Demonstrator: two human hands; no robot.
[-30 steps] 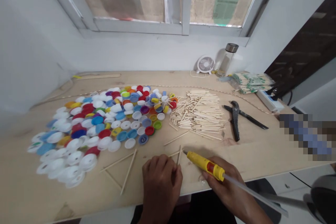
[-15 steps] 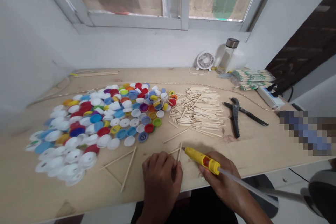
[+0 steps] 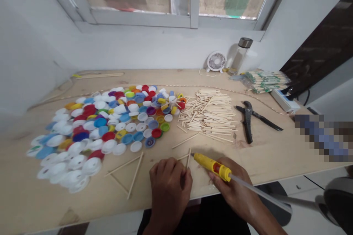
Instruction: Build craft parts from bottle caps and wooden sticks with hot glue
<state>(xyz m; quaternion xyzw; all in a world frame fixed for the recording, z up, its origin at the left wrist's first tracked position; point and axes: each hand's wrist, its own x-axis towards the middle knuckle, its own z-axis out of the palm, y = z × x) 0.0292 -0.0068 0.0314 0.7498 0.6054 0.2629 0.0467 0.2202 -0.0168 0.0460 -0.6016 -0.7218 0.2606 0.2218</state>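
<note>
My right hand [image 3: 235, 181] is wrapped round a yellow hot glue gun [image 3: 208, 163], with a long clear glue stick [image 3: 259, 192] coming out of its back end. The gun's nozzle points left and is close to the top of a short wooden stick [image 3: 189, 157]. My left hand [image 3: 171, 185] is closed on that stick, thumb and fingers near its lower end. Another stick [image 3: 182, 157] meets it and runs under my fingers. Left of this hand, sticks joined into a triangle [image 3: 135, 176] lie on the wooden table [image 3: 110, 205].
Many coloured bottle caps [image 3: 109, 136] spread over the table's left side. A pile of short sticks [image 3: 212, 114] lies in the middle, with black-handled pliers [image 3: 248, 121] to its right. Behind stand a small fan [image 3: 216, 61], a glass bottle [image 3: 239, 57], bagged sticks [image 3: 267, 80] and a power strip [image 3: 285, 101].
Both hands, the glue gun and the sticks keep nearly the same places. The whole view has shifted very slightly.
</note>
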